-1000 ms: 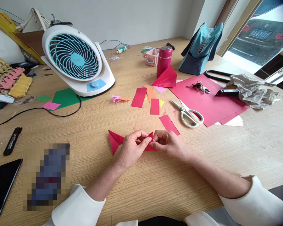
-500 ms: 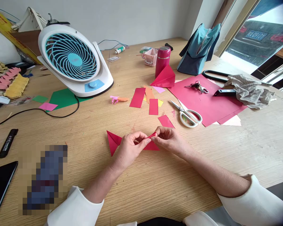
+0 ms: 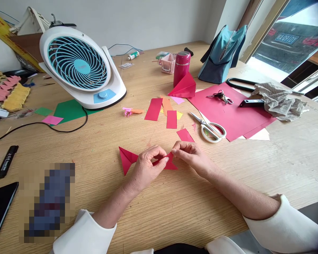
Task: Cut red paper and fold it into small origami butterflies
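A folded piece of red paper lies low over the wooden table, its pointed ends showing on both sides of my left hand. My left hand pinches its middle between thumb and fingers, hiding part of the folds. At the paper's right end, my right hand holds the upper corner between thumb and fingertips. Just beyond my hands lie cut red paper rectangles and white-handled scissors.
Large red sheets carry keys. Behind stand a red folded paper cone, a red thermos, a blue bag and a white fan. A black marker and a phone lie at the left.
My right thumb and fingers have shifted slightly away from my left hand, so more of the red paper's right end shows. The whole view has shifted a little.
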The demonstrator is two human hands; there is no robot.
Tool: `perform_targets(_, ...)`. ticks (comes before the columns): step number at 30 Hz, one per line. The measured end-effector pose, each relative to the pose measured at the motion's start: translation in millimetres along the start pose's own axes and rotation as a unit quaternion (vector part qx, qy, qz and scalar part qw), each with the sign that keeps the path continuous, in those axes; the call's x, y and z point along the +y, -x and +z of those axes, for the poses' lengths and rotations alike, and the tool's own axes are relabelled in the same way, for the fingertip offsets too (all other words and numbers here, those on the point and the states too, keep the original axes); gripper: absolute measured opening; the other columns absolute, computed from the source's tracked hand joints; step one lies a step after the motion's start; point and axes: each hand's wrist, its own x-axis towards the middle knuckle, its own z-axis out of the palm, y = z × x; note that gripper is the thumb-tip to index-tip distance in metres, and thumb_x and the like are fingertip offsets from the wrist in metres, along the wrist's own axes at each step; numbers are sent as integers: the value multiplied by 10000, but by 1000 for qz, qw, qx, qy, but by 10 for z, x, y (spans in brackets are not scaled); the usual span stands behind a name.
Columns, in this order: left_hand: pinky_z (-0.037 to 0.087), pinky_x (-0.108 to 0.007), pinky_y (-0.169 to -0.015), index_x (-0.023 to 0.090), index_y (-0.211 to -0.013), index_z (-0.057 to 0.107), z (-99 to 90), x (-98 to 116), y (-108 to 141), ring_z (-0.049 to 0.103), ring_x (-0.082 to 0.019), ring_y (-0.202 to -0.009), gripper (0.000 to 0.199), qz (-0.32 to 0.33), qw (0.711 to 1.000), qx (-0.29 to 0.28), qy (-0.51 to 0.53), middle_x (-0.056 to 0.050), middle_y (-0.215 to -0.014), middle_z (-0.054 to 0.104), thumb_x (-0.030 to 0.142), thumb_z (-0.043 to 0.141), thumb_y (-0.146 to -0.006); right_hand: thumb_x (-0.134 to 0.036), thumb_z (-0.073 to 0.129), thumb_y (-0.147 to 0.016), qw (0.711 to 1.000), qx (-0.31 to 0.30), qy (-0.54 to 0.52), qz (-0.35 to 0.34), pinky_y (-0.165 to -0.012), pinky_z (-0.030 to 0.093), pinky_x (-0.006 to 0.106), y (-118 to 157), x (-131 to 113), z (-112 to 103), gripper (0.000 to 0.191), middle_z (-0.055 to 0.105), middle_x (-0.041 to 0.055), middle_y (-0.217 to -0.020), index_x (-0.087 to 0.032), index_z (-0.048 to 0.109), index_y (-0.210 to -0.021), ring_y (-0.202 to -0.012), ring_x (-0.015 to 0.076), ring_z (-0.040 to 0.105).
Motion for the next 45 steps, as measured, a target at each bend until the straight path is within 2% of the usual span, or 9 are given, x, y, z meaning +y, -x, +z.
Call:
perform_targets(3, 405, -202, -630, 186, -710, 545, -3, -24, 12, 497, -94, -634, 147, -17, 1000, -1, 12, 38, -679, 556, 157, 571, -852, -577, 640, -842, 1000, -3, 22, -4, -582, 382, 261, 8, -7, -18, 420, 585, 8, -684, -180, 596, -714, -636, 127, 504)
perform_targets(11, 416, -207, -652, 177, -775, 601, -22, -103, 10, 517, -103, -686, 186, -77, 994, 8, 79, 28, -731, 583, 300, 602, -916, -547, 769, -752, 998, -21, 50, -40, -516, 268, 250, -30, 117, 18, 417, 448, -57, -619, -185, 563, -746, -559, 91, 352)
perform_targets(17, 459, -214, -723, 169, -889, 671, -18, -129, -5, 571, -121, -761, 169, -103, 986, 42, 127, 11, -813, 651, 338, 665, -880, -585, 733, -773, 996, 73, -11, -46, -543, 306, 256, -53, 61, -10, 442, 466, -45, -657, -198, 524, -730, -578, 95, 369)
perform_targets(24, 439, -199, -661, 170, -820, 642, -1, -142, -12, 535, -101, -694, 169, -107, 978, 77, 161, 34, -742, 604, 328, 686, -863, -525, 808, -722, 996, 64, -38, -45, -583, 395, 249, -48, 71, 15, 408, 545, -32, -671, -193, 571, -722, -606, 100, 457)
perform_targets(28, 401, -194, -640, 178, -761, 621, 4, -120, 9, 486, -89, -671, 188, -94, 984, 54, 144, 49, -698, 553, 316, 678, -877, -489, 831, -709, 996, 16, -77, -52, -758, 514, 310, -49, 96, 38, 342, 679, 3, -792, -211, 648, -788, -739, 150, 613)
perform_targets(31, 384, -199, -631, 178, -767, 621, 11, -111, 16, 470, -89, -661, 194, -107, 979, 57, 165, 48, -689, 533, 330, 677, -876, -475, 834, -708, 995, 17, -77, -55, -816, 540, 351, -54, 118, 37, 315, 733, 22, -844, -224, 696, -839, -790, 182, 663)
perform_targets(35, 372, -216, -640, 168, -758, 608, 10, -104, 2, 446, -94, -655, 212, -128, 965, 101, 205, 42, -672, 505, 337, 690, -856, -487, 802, -744, 995, 52, -57, -59, -761, 548, 342, -68, 160, 14, 312, 749, 40, -853, -225, 723, -892, -828, 201, 678)
perform_targets(39, 367, -226, -653, 166, -735, 613, 2, -92, -9, 436, -101, -665, 214, -128, 961, 110, 220, 35, -670, 497, 329, 697, -845, -466, 804, -746, 996, 46, -63, -51, -738, 531, 320, -72, 160, 14, 294, 739, 31, -840, -218, 724, -883, -825, 184, 666)
perform_targets(45, 375, -227, -657, 173, -727, 655, 15, -88, 15, 460, -105, -669, 199, -118, 968, 59, 215, 28, -667, 532, 320, 685, -858, -433, 852, -687, 995, 37, -84, -41, -576, 404, 253, -70, 101, 34, 318, 602, -32, -647, -186, 652, -679, -601, 102, 500)
